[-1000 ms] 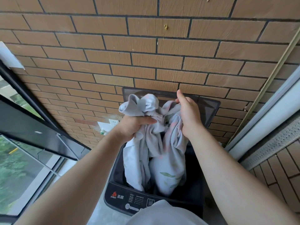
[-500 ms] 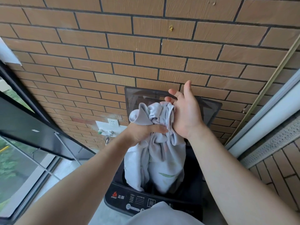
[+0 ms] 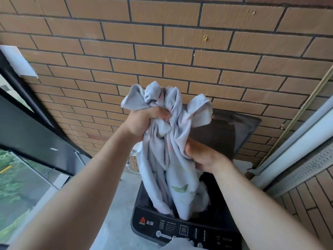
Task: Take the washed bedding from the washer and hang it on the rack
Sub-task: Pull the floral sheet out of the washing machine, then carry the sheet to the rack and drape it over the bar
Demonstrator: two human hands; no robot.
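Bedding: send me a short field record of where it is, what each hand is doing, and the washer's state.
bedding: bunched and lifted, lower end down in the washer
left hand: grips the upper bunch
right hand: grips the bedding lower down
lid: raised, in front of the brick wall
rack: not in view

We stand on home balcony: brick wall (image 3: 162, 51), top-load washer (image 3: 180, 230) near, glass window (image 3: 21, 177) left.
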